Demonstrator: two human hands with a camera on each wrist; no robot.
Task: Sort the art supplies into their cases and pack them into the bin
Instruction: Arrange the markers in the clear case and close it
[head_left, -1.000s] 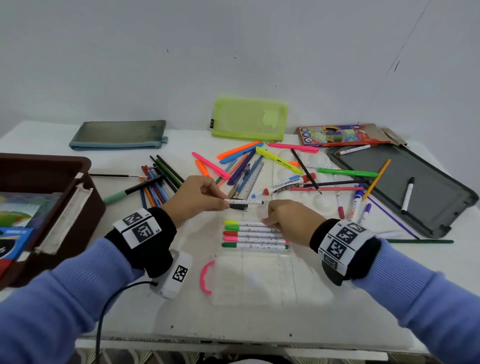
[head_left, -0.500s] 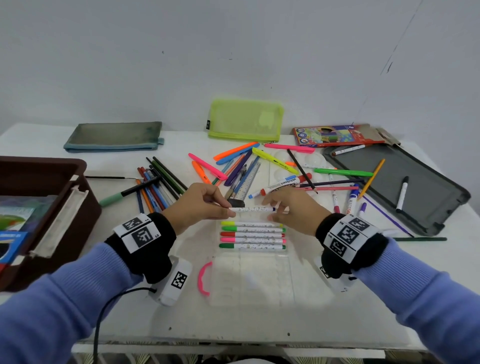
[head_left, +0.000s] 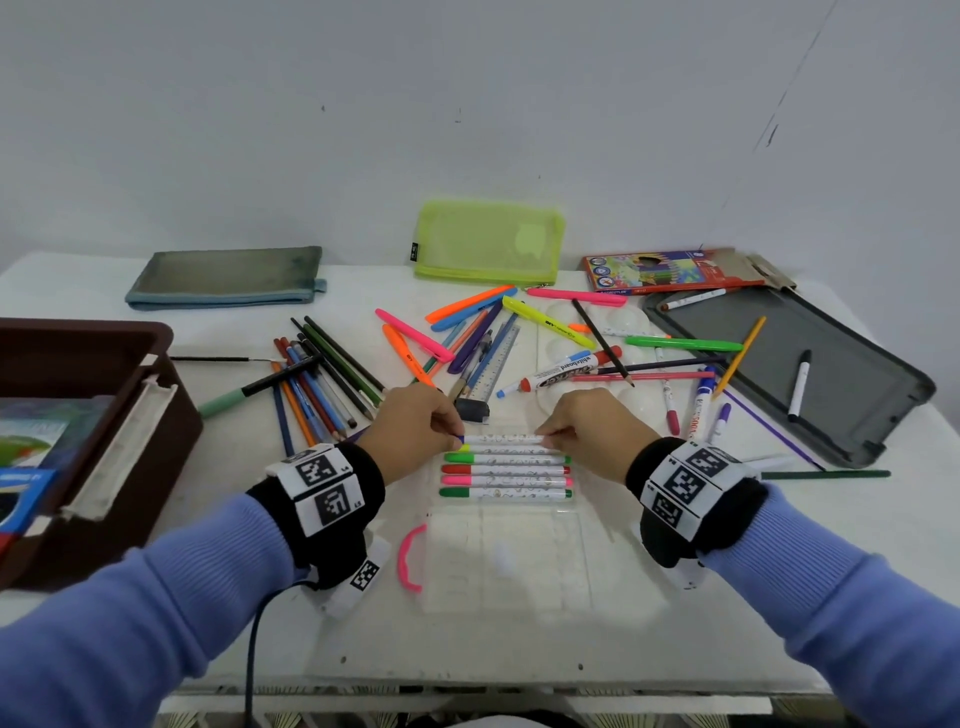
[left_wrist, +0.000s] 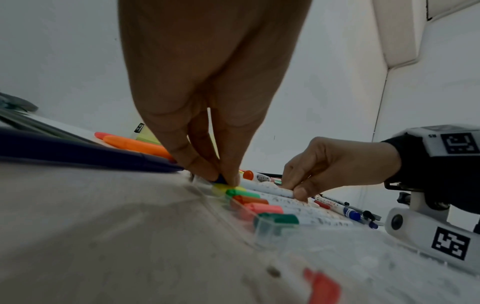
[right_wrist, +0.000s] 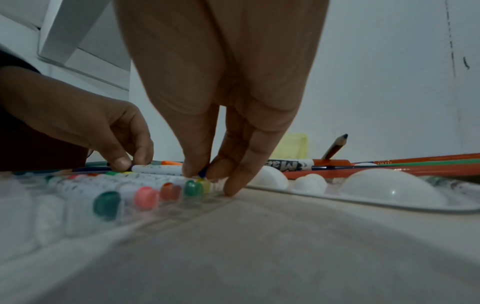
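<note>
Crosswise to the person, a blue-capped marker (head_left: 501, 439) is held level, its long axis running left to right and parallel to the markers already seated in the clear case (head_left: 506, 551). The capped end is pinched by the left hand (head_left: 415, 431) between thumb and fingertip; the far end is pinched the same way by the right hand (head_left: 592, 431). Neither hand is nearer than the other: the marker is spanned between them, one end each.

Directly on the near side of it, five markers lie side by side in the case slots: yellow (left_wrist: 224, 188), light green (head_left: 506, 459), red (head_left: 506, 470), pink (head_left: 506, 481), dark green (head_left: 506, 492). The held marker sits just at the far edge of that row, beside or slightly over the yellow one (from the wrist views it cannot be told whether it is already seated or a little above its slot).

The coming move is judged to be a short press straight down, with the axis kept parallel to the row; a tilt at either end would likely leave it riding on the yellow neighbour.

More pens and pencils are scattered farther back on the surface (head_left: 519, 649), and the brown bin (head_left: 171, 415) stands at the left.
</note>
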